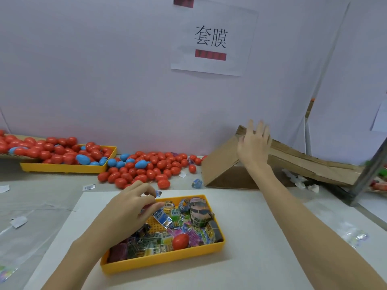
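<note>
Head view showed me, nearest, a white mat (261, 237) with a yellow tray (163, 262) on it. The tray held a litter of printed films, one bare red egg (180, 241) near its front edge and one wrapped egg (199, 208) at its far right corner. My left hand (127, 214) hung over the tray's left half with fingers curled, and it pinched a small film (158, 193) at the fingertips, just above the tray's far rim. Beyond the mat, a pile of eggs (146, 170) lay loose on the table, mostly red with a few blue. A second tray (67, 167) to the left of them was heaped with more. My right arm reached well forward, apart from the tray. The right hand (254, 143) was spread, fingers straight and parted, at the top edge of a tilted cardboard (222, 170). I could not tell whether it touched. On the wall behind hung a sign (213, 38).
</note>
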### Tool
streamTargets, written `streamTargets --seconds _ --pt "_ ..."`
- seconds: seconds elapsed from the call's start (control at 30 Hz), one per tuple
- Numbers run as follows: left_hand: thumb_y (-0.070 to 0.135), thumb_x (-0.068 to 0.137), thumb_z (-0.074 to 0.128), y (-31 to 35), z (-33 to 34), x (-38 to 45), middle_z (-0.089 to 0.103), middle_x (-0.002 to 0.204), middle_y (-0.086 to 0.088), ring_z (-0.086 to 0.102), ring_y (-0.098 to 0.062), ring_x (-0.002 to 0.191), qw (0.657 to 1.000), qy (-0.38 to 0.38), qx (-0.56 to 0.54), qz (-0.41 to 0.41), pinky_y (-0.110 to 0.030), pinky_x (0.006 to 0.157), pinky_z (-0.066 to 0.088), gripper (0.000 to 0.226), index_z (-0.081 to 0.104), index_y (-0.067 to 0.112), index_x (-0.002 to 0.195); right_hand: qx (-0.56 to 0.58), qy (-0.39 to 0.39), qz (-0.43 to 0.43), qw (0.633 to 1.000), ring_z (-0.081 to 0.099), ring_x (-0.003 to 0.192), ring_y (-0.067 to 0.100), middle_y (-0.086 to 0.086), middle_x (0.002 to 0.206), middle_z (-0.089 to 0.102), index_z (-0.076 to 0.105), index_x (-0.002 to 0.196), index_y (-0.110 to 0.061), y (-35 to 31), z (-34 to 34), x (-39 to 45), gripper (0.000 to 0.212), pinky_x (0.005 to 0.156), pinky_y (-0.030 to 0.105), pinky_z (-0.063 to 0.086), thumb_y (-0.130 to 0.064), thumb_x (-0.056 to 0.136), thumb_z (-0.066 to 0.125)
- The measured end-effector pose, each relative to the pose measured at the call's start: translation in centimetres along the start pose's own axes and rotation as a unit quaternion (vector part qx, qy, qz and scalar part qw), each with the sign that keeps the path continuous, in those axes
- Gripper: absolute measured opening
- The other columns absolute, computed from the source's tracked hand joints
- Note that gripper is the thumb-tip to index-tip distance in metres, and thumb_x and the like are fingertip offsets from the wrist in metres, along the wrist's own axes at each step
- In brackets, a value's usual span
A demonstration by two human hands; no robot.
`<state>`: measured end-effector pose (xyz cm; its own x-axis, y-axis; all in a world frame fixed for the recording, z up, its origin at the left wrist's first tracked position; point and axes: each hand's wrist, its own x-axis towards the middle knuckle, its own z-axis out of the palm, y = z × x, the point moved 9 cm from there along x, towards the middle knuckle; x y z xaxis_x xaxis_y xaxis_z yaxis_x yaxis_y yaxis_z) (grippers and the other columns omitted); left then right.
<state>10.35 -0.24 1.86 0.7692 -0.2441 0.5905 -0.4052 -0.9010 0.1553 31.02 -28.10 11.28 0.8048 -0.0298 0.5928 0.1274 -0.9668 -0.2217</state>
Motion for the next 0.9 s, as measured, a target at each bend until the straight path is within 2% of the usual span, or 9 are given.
streamTargets --seconds 0.07,0.13,0.23,0.3,0.37,0.53,0.6,0.73,0.9 --pt "0.072 0.099 0.020 -0.1 0.2 0.0 0.062 0.100 0.014 0.055 -0.008 0.093 1.000 -0.020 0.000 -0.009 -0.027 0.073 0.052 0.079 0.079 0.021 0.085 0.046 0.037 -0.078 0.995 0.021 0.156 0.039 0.021 0.166 0.028 0.034 0.159 -0.008 -3.5 -0.2 -2.0 0.059 0.125 0.049 0.020 -0.013 0.104 0.053" --pt "0.068 0.100 0.028 -0.2 0.5 -0.1 0.061 0.098 0.014 0.053 -0.008 0.093 0.999 -0.034 -0.003 -0.014 -0.029 0.075 0.051 0.070 0.078 0.022 0.085 0.133 0.008 -0.152 0.979 0.040 0.147 0.036 0.018 0.155 0.048 0.052 0.147 -0.006 -7.4 1.2 -4.9 0.048 0.122 0.043 0.029 -0.004 0.099 0.057" --pt "0.061 0.100 0.039 -0.5 0.6 -0.2 0.061 0.095 0.014 0.051 -0.008 0.090 0.999 -0.030 0.000 -0.017 -0.030 0.074 0.051 0.057 0.077 0.022 0.082 0.237 -0.168 -0.231 0.929 0.064 0.120 0.024 0.007 0.130 0.070 0.069 0.130 -0.011 -13.1 5.3 -8.8 0.031 0.107 0.040 0.050 -0.007 0.101 0.058" --pt "0.060 0.099 0.041 -0.6 0.6 -0.2 0.061 0.093 0.014 0.051 -0.008 0.088 0.999 -0.027 0.009 -0.016 -0.030 0.072 0.051 0.055 0.076 0.021 0.081 0.232 -0.297 -0.262 0.888 0.065 0.118 0.018 0.001 0.130 0.071 0.071 0.129 -0.018 -16.3 8.3 -11.3 0.029 0.103 0.040 0.053 -0.013 0.103 0.060" --pt "0.059 0.102 0.042 -0.5 0.5 -0.3 0.061 0.092 0.013 0.051 -0.008 0.087 1.000 -0.022 0.010 -0.012 -0.028 0.071 0.049 0.055 0.075 0.022 0.079 0.199 -0.346 -0.280 0.873 0.062 0.122 0.021 0.002 0.135 0.068 0.070 0.131 -0.022 -18.6 10.4 -12.7 0.032 0.103 0.038 0.052 -0.015 0.099 0.066" --pt "0.050 0.102 0.053 -0.1 0.5 -0.4 0.062 0.088 0.009 0.050 -0.011 0.083 1.000 -0.022 0.011 -0.004 -0.030 0.069 0.047 0.045 0.075 0.019 0.078 0.149 -0.332 -0.276 0.890 0.062 0.115 0.025 0.007 0.130 0.066 0.070 0.126 -0.022 -20.6 12.3 -13.3 0.031 0.093 0.038 0.053 -0.013 0.097 0.070" --pt "0.044 0.101 0.058 -0.1 0.4 -0.4 0.063 0.087 0.009 0.051 -0.012 0.083 0.999 -0.019 0.023 -0.015 -0.032 0.070 0.047 0.038 0.075 0.018 0.080 0.193 -0.312 -0.261 0.893 0.061 0.108 0.021 0.005 0.127 0.067 0.070 0.124 -0.023 -20.2 11.1 -12.8 0.028 0.085 0.032 0.048 -0.015 0.097 0.069" --pt "0.030 0.097 0.069 -0.8 -1.4 -0.4 0.065 0.090 0.006 0.053 -0.015 0.085 0.995 0.051 0.030 -0.075 -0.035 0.073 0.050 0.016 0.074 0.015 0.094 0.347 -0.267 -0.199 0.877 0.062 0.111 0.014 0.000 0.126 0.067 0.062 0.137 -0.019 -18.1 7.0 -13.4 0.039 0.094 0.030 0.053 -0.019 0.099 0.068" --pt "0.036 0.087 0.081 -1.2 -1.0 -0.3 0.058 0.118 0.012 0.057 -0.005 0.099 0.988 0.048 -0.098 -0.105 -0.021 0.085 0.052 0.063 0.054 0.023 0.142 0.527 -0.305 -0.122 0.784 0.072 0.106 0.011 -0.002 0.117 0.076 0.067 0.134 -0.016 -15.2 4.3 -16.6 0.030 0.091 0.032 0.061 -0.017 0.104 0.062"
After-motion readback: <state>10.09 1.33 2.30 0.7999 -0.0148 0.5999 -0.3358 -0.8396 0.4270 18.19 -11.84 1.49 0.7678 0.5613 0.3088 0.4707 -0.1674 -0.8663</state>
